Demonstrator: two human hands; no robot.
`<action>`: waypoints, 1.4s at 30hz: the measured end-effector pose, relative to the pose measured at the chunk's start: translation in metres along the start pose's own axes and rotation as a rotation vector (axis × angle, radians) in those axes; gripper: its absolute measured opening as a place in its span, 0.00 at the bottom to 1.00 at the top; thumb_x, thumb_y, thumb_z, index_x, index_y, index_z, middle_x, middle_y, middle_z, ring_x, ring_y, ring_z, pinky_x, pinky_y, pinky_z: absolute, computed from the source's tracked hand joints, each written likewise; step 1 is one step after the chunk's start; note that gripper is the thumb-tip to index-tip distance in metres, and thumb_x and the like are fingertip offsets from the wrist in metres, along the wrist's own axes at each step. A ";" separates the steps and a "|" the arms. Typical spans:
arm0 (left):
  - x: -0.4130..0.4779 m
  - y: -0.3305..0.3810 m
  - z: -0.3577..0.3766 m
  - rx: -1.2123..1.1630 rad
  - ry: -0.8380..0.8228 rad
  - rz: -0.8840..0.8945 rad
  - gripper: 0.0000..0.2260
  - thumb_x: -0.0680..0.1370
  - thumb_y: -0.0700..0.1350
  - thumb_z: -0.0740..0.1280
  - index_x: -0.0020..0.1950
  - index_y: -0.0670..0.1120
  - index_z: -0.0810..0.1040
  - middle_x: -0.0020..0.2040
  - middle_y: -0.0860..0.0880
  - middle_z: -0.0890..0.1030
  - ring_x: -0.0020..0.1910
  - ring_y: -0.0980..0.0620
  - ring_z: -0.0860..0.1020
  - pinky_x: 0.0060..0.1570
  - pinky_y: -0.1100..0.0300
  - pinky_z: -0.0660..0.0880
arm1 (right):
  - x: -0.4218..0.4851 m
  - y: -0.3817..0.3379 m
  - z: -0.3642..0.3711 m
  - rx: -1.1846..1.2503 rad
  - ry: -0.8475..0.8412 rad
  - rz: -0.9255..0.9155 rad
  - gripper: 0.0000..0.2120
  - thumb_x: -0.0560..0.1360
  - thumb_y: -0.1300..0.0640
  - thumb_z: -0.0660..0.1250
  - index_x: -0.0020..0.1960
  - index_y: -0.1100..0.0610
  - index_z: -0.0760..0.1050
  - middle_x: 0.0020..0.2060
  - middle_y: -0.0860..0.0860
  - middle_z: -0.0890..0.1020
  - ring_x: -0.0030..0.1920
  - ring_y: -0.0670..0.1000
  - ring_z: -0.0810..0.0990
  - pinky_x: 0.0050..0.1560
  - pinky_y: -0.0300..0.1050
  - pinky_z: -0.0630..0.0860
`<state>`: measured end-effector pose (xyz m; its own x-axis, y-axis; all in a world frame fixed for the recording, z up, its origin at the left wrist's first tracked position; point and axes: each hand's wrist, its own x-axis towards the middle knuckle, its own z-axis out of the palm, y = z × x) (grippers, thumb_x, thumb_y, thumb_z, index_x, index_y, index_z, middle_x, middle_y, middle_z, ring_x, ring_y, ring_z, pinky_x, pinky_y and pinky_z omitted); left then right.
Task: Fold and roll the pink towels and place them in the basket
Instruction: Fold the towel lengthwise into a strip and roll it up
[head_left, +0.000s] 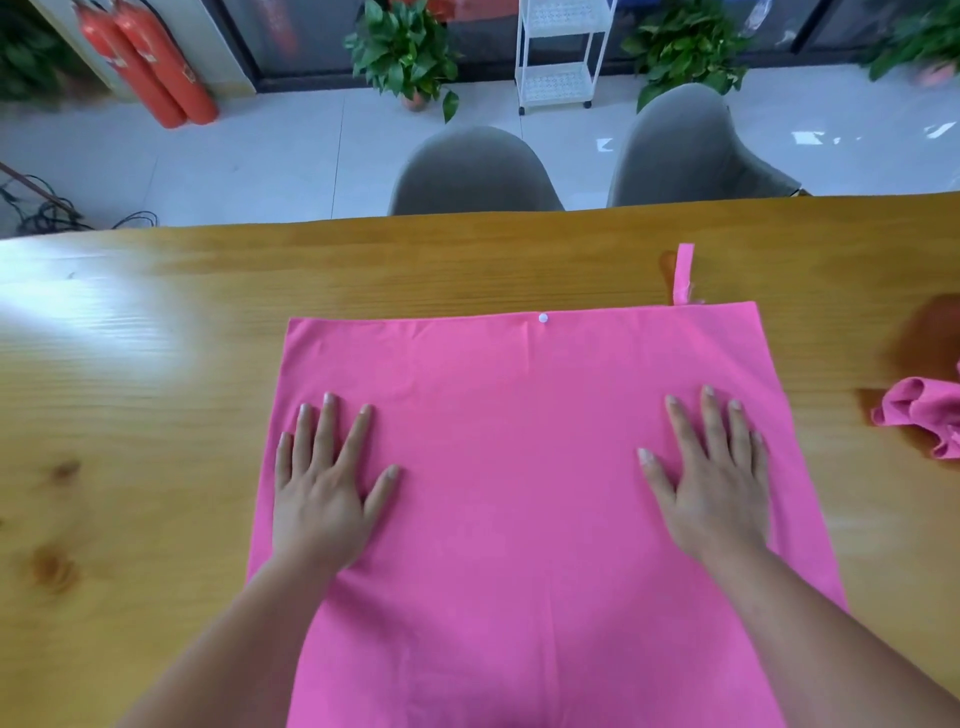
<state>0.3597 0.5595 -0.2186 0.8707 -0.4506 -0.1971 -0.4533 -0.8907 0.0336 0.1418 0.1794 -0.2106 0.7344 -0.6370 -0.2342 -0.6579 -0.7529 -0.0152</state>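
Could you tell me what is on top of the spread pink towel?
Left hand and right hand lie flat on the towel; a white button sits at its far edge. The table beneath is covered.

A towel (524, 467) lies spread flat on the counter (130, 415). On it, the left hand (322, 493) rests toward 9 o'clock and the right hand (717, 488) toward 3 o'clock. A second towel (924, 415) lies bunched on the counter, farther out at 3 o'clock, apart. Behind the counter, at 12 o'clock, stand a chair (472, 171) and another chair (685, 150).

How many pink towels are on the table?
2. The flat towel lies spread under the left hand and right hand. The crumpled towel sits at the table's right edge, partly cut off; others may lie out of view.
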 end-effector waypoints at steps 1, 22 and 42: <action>0.009 0.001 0.000 0.000 -0.015 -0.006 0.37 0.81 0.73 0.48 0.87 0.59 0.47 0.87 0.47 0.45 0.85 0.44 0.40 0.83 0.40 0.47 | 0.009 0.000 -0.001 -0.010 -0.011 0.001 0.37 0.81 0.28 0.42 0.86 0.41 0.45 0.86 0.50 0.45 0.85 0.57 0.42 0.83 0.63 0.48; 0.019 0.039 -0.004 -0.019 -0.006 0.097 0.36 0.82 0.73 0.48 0.87 0.58 0.46 0.87 0.47 0.44 0.85 0.45 0.39 0.83 0.40 0.48 | 0.020 -0.025 -0.005 -0.031 -0.010 -0.048 0.37 0.81 0.28 0.41 0.86 0.42 0.45 0.86 0.51 0.44 0.85 0.58 0.41 0.83 0.63 0.47; -0.031 -0.004 0.009 -0.009 -0.031 -0.011 0.38 0.82 0.72 0.46 0.87 0.55 0.46 0.87 0.47 0.42 0.85 0.47 0.37 0.83 0.41 0.47 | -0.010 0.020 0.002 -0.017 -0.003 -0.006 0.38 0.80 0.27 0.38 0.86 0.42 0.44 0.86 0.51 0.44 0.85 0.58 0.42 0.83 0.64 0.50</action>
<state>0.3330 0.5780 -0.2215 0.8693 -0.4390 -0.2274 -0.4420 -0.8961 0.0404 0.1210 0.1705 -0.2101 0.7377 -0.6323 -0.2368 -0.6507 -0.7593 0.0002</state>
